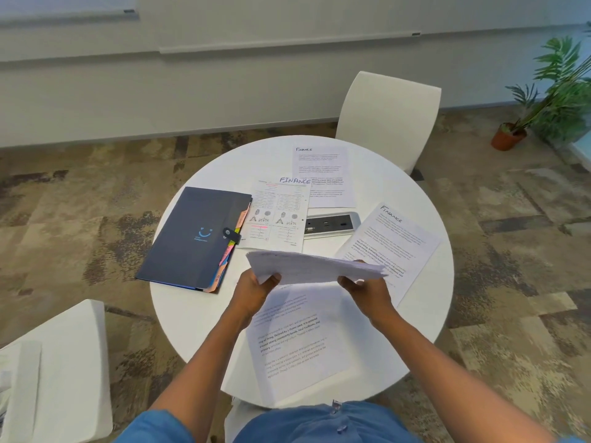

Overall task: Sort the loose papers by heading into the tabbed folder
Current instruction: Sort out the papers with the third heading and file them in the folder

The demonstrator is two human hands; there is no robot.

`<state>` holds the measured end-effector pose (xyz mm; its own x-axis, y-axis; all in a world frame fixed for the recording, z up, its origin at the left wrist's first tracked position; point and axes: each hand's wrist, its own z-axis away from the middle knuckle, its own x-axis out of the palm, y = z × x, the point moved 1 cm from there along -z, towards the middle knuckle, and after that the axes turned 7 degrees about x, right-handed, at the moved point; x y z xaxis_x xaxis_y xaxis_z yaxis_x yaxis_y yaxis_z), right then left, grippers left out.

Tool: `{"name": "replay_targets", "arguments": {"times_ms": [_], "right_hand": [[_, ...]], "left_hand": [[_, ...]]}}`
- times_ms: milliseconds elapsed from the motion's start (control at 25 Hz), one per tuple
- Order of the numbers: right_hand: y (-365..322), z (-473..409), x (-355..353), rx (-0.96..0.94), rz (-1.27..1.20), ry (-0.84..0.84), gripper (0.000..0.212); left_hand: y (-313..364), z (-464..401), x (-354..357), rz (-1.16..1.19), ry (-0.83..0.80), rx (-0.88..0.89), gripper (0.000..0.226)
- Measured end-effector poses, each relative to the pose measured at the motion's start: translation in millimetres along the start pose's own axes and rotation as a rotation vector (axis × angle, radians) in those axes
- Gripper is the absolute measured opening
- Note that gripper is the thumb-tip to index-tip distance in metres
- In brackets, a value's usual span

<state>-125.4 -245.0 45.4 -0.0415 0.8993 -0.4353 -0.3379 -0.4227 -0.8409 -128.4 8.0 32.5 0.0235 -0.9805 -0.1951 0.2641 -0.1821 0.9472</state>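
Both hands, left hand point(256, 284) and right hand point(364, 287), pinch one sheaf of papers point(315, 266) by its near edge above the round table point(192, 314); held so thinly, sheets could slip and mix with sorted ones. Four loose sheets lie on the table, three headed Finance; one tabbed folder point(192, 236) lies closed at left.

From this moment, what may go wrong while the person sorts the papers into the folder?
1. Both hands, left hand and right hand, hold the stack of papers only at its near edge, in the air; sheets may slip out.
2. The folder is closed with its clasp fastened, and no hand is free to open it.
3. The near sheet reaches the edge of the table; an arm may brush it off.
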Motion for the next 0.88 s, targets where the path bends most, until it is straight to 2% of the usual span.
{"name": "replay_targets", "arguments": {"times_ms": [80,240,280,360,440,600,880], "right_hand": [[5,-1,1,-0.021,0.067,-0.037,0.009],[6,-5,1,-0.026,0.106,-0.015,0.011],[4,-4,1,-0.024,0.088,0.0,0.014],[1,-2,1,0.005,0.047,0.025,0.036],[3,-2,2,0.028,0.037,0.031,0.047],[8,2,3,0.028,0.053,0.032,0.042],[10,8,2,0.013,0.091,0.031,0.037]], "left_hand": [[-3,-1,1,-0.045,0.038,0.023,0.021],[-4,-1,2,-0.093,0.077,0.014,0.019],[-2,0,3,-0.084,0.095,0.011,0.02],[1,0,6,-0.062,0.129,0.017,0.026],[2,0,8,-0.076,0.148,0.015,0.033],[-3,1,7,-0.175,0.19,0.02,0.03],[1,14,9,-0.185,0.248,0.056,0.029]]}}
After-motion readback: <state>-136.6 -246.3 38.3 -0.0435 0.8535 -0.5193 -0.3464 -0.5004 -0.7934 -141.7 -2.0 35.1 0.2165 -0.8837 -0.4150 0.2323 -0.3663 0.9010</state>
